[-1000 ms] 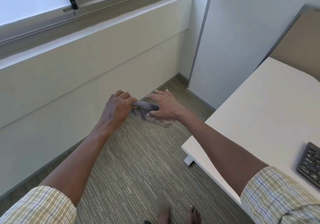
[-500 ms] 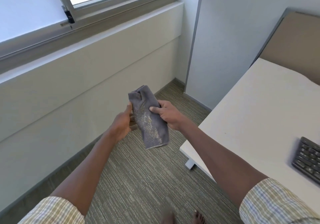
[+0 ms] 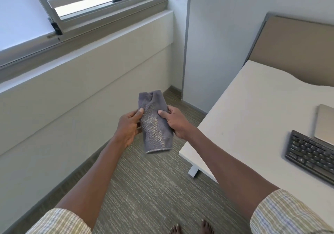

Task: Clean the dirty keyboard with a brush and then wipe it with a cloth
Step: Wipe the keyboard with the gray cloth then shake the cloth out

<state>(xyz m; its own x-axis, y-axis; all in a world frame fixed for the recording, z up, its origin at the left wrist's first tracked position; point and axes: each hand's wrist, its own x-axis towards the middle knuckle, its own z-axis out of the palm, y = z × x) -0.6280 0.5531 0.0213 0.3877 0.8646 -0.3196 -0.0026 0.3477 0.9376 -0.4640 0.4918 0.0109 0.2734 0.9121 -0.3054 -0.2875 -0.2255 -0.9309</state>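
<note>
A folded grey cloth [image 3: 154, 123] with pale dusty flecks on its face stands upright in the air over the carpet, left of the desk. My left hand [image 3: 129, 126] grips its left edge with the thumb on the front. My right hand [image 3: 174, 121] grips its right edge the same way. The black keyboard [image 3: 312, 154] lies on the white desk [image 3: 253, 111] at the right, partly cut off by the frame edge, well apart from both hands. No brush is in view.
A flat silver device [image 3: 325, 123] lies behind the keyboard. A beige partition [image 3: 296, 49] backs the desk. The desk's white leg [image 3: 193, 170] stands on the striped carpet. A wall with a window ledge [image 3: 90, 40] runs along the left. My bare toes [image 3: 191, 228] show at the bottom.
One second ago both hands bunched the cloth low near the wall. They have since raised it and spread it upright between them, and my view has swung right, showing more of the keyboard.
</note>
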